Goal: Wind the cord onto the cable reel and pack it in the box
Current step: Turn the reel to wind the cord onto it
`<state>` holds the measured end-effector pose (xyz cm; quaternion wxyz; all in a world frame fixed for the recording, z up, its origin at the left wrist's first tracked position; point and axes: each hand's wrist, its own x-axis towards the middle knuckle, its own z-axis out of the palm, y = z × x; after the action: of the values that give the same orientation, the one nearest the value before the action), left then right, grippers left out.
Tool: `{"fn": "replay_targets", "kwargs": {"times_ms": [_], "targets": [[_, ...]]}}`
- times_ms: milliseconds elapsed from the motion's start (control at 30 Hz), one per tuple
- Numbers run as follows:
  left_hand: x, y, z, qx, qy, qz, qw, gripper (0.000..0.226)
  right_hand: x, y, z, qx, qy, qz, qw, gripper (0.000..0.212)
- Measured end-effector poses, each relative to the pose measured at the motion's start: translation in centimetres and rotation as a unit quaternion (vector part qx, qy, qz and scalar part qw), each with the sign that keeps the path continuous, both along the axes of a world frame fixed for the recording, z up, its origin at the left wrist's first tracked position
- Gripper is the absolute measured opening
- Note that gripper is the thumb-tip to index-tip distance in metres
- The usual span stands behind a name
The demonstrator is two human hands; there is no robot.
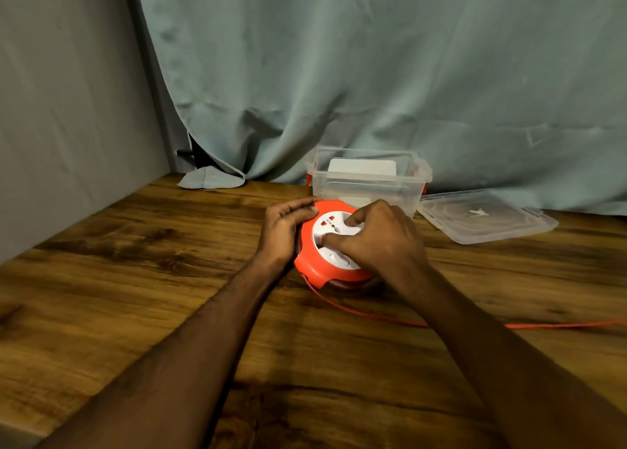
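Observation:
An orange cable reel (pixel 314 262) with a white socket face lies flat on the wooden table. My left hand (pixel 285 226) grips its left rim, fingers curled over the top edge. My right hand (pixel 380 238) lies on the white centre, with fingers and thumb curled onto the face. An orange cord (pixel 373 314) leaves the reel's front edge and runs right across the table, passing under my right forearm and out of view. Just behind the reel stands a clear plastic box (pixel 364 190), open at the top.
The box's clear lid (pixel 485 216) lies flat on the table to the right of the box. A blue-grey curtain (pixel 373 75) hangs behind the table and a grey wall (pixel 68 109) closes off the left side. Bare wooden table (pixel 135 296) spreads to the left and front.

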<state>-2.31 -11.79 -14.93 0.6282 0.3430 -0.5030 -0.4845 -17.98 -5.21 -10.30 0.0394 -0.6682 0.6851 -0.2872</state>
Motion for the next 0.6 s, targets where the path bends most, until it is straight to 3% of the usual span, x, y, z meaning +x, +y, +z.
{"fn": "replay_targets", "kwargs": {"times_ms": [200,367,600], "targets": [[-0.2,0.2,0.1,0.000,0.013,-0.001,1.000,0.026,0.1,0.1,-0.3,-0.012,0.048,0.016,0.999,0.077],[-0.2,0.3,0.3,-0.009,0.028,-0.003,1.000,0.023,-0.9,0.7,1.1,-0.111,0.168,0.117,0.973,0.052],[-0.2,0.2,0.2,0.001,0.032,0.003,0.999,0.025,-3.2,0.3,1.9,0.035,0.131,0.224,0.965,0.067]]}}
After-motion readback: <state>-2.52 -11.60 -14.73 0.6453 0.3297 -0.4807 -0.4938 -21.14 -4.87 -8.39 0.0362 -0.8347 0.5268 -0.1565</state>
